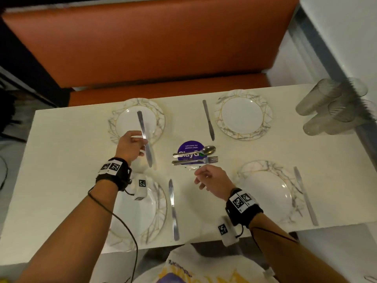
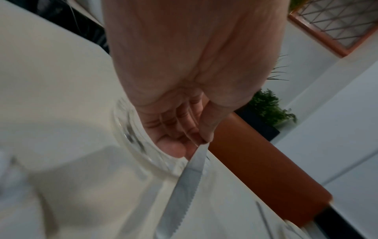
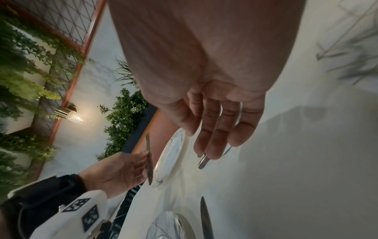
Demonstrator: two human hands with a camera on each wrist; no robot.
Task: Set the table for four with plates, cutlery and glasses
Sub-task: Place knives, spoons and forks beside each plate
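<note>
Four white plates with gold-veined rims lie on the table. My left hand (image 1: 130,148) pinches a knife (image 1: 144,135) by its middle above the far-left plate (image 1: 124,123); thumb and fingers hold the knife (image 2: 184,186) in the left wrist view. Knives lie beside the far-right plate (image 1: 242,115), the near-left plate (image 1: 140,211) and the near-right plate (image 1: 267,190). A spoon (image 1: 195,152) and a fork (image 1: 195,161) lie at the table's centre. My right hand (image 1: 210,178) hovers just in front of them, fingers relaxed and holding nothing (image 3: 212,142).
Several clear glasses (image 1: 330,107) stand stacked at the far right corner by a wall. A purple round sticker (image 1: 188,148) lies under the cutlery pile. An orange bench (image 1: 142,48) runs along the table's far side.
</note>
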